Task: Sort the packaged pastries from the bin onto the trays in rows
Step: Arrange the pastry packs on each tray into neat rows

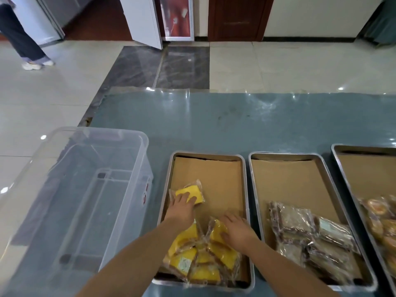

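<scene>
A clear plastic bin [90, 151] stands at the left with no pastries visible in it. Beside it lies a metal tray [209, 156] lined with brown paper. My left hand [182, 207] rests with its fingers on a single wrapped yellow pastry [192, 192] on the tray's left side. My right hand [236, 230] lies on a pile of wrapped yellow pastries [203, 258] at the tray's near end, with its fingertips hidden against the wrappers. A second tray [285, 156] holds brownish wrapped pastries [310, 239]. A third tray [364, 147] at the right edge holds golden wrapped pastries [383, 224].
The trays and bin sit on a blue-grey table [235, 121] under clear plastic sheeting. Beyond it is tiled floor. A person's legs [23, 41] show at the far left by a white cabinet.
</scene>
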